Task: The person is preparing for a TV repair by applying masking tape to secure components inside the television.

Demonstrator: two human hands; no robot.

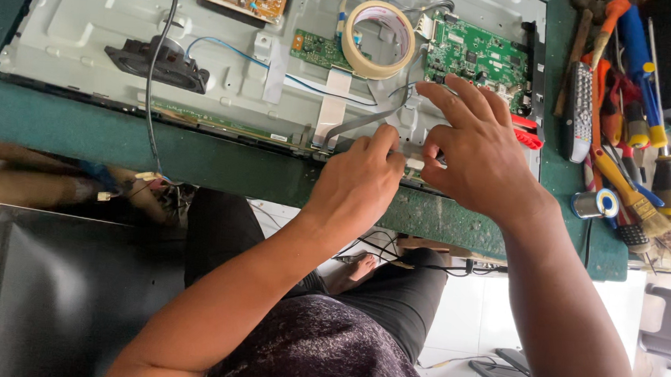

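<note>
- Clearly, both hands are brought together at the near edge of the opened screen back (129, 13), where a narrow strip board (223, 123) runs along that edge.
- The left hand (355, 186) is curled, thumb and forefinger pinched nearly shut; whether something small is held between them cannot be told.
- The right hand (473, 154) is kept half open, fingers fanned, with thumb and forefinger closed toward a small white connector (415, 163) lying between the two hands.
- The connector is found just beside the right fingertips and just right of the left knuckles; the right hand is slightly nearer.
- Its long axis is laid left to right, along the edge of the panel.
- A flat grey ribbon cable (371, 115) is seen rising from just beyond the left fingers, slanting up and right toward the green circuit board (479, 57).
- A roll of tape (378, 38) rests well beyond the fingertips.
- Screwdrivers (645, 83) and a brush (633, 200) are heaped well right of the right hand.
</note>
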